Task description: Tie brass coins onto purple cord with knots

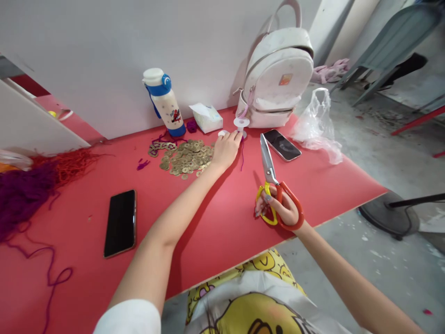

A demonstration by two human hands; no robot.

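My right hand (283, 208) holds a pair of scissors (269, 172) by its red and yellow handles, with the blades closed and pointing away from me. Stretched toward the back of the table, my left hand (226, 149) has its fingertips on a white plastic spool (241, 122). A short purple thread (242, 155) trails from beside those fingertips onto the table. Left of that hand lies a pile of brass-coloured holed coins (190, 157). Another white disc (223, 133) is partly hidden behind the fingers.
A white backpack (278, 79), bottle (165, 102) and tissue pack (207, 118) stand along the wall. One phone (282, 144) lies near a plastic bag (319, 125), another phone (120, 223) at left. Purple yarn (26, 192) and red yarn (71, 169) heap on the red table (215, 241).
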